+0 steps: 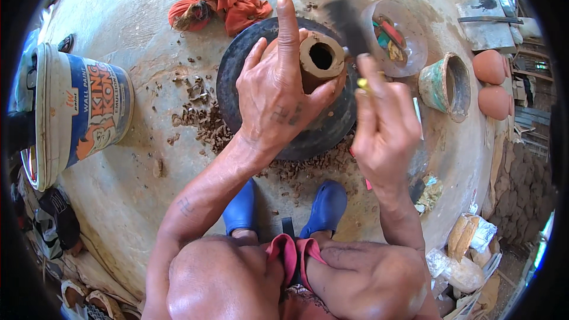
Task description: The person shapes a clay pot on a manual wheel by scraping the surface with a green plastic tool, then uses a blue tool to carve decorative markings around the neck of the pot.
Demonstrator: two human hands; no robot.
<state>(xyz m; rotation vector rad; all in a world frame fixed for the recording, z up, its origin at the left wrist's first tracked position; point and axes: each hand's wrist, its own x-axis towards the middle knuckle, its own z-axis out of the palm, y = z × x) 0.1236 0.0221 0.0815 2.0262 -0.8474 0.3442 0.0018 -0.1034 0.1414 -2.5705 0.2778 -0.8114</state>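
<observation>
Left hand (pixel 272 98) gripping clay pot (pixel 319 73), thumb along its right side, index finger raised clear; right hand (pixel 385 133) closed on a dark flat-bladed tool (pixel 349 26), motion-blurred, just beside the pot's open mouth, contact unclear; pot sits on a dark round wheel (pixel 308 139), hole facing up; wheel is on a worn, stained concrete floor (pixel 148 195), brown clay shavings (pixel 204 121) scattered left and near side; orange-red cloth (pixel 240 6) beyond the wheel; right of it a clear plastic bowl (pixel 419 38) with coloured bits inside, then a green-stained tub (pixel 432 88), two terracotta pots (pixel 489 66); paint bucket (pixel 101 104) far left; blue clogs (pixel 324 207) near side; brown lumps (pixel 521 192) heaped at right edge, plastic bags (pixel 465 272) lower right.
</observation>
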